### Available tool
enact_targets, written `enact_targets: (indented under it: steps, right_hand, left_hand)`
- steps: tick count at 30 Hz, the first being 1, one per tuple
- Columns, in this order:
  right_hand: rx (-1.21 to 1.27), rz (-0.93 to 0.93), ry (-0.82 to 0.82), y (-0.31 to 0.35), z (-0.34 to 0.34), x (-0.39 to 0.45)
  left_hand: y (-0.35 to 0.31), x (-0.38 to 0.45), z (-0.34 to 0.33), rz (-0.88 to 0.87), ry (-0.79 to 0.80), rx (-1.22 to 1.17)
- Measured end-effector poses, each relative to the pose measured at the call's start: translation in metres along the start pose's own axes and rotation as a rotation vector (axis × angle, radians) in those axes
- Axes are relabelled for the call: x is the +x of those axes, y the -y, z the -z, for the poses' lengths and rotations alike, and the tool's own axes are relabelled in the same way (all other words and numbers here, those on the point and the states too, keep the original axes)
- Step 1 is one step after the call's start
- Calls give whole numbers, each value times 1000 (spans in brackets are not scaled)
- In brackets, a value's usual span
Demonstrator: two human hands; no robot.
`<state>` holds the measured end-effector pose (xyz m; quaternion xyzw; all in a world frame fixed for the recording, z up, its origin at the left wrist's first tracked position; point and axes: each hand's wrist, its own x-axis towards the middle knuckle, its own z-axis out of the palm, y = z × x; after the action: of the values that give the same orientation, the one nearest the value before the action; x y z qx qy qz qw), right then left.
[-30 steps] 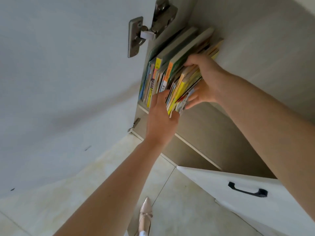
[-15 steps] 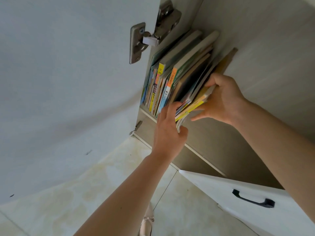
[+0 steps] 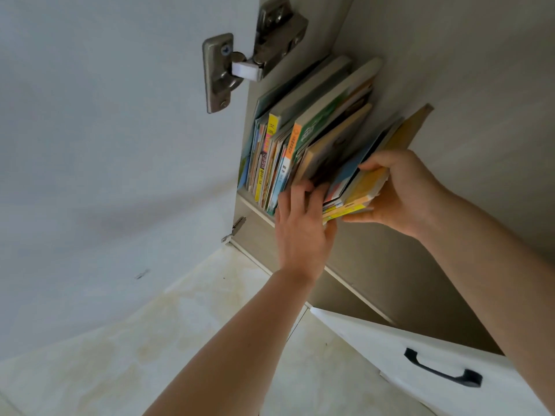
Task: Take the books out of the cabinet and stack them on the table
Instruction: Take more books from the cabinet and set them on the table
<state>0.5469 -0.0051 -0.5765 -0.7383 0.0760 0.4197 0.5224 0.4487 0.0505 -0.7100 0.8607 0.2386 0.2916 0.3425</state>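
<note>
A row of thin colourful books (image 3: 288, 145) stands upright on a shelf of the open cabinet (image 3: 450, 70). My right hand (image 3: 399, 190) grips a bundle of several books (image 3: 357, 187) with yellow and blue covers, tilted to the right and parted from the row. My left hand (image 3: 303, 226) has its fingers in the gap between the bundle and the upright row, touching the bundle's lower left corner. The table is not in view.
The cabinet's left door (image 3: 120, 145) stands open, with a metal hinge (image 3: 240, 70) at its top. A lower white door with a black handle (image 3: 441, 372) is open at the bottom right. Pale floor tiles (image 3: 150, 340) lie below.
The bundle in my right hand has tipped further to the right, away from the row. My left hand has slid into the widening gap. The view has shifted slightly upward.
</note>
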Motion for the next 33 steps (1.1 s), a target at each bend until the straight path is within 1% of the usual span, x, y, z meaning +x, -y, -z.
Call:
enact_targets:
  steps: [2,5,12,16,23,29,33]
  right_hand:
    - [7,5,6,0,-1,0]
    - [8,15,15,1,-1,0]
    - [1,14,8,2,-3,-2]
    - [-51,22,-7,4,-4,-3]
    - [-137,33,-39,9,-5,-1]
    - [-140,14,-65,9,-5,-3]
    - [-156,12,-71,11,-6,-4]
  left_hand:
    - [-6,-1,0,-46,-44,18]
    - [-10,4,-2,-53,-69,36]
    - [-9,5,0,-82,-47,44]
    - [-9,3,-1,-58,-31,6]
    - [-9,1,-9,37,-59,-62]
    - [-11,-1,-11,6,-60,-56]
    - [-11,-1,-11,39,-51,-95]
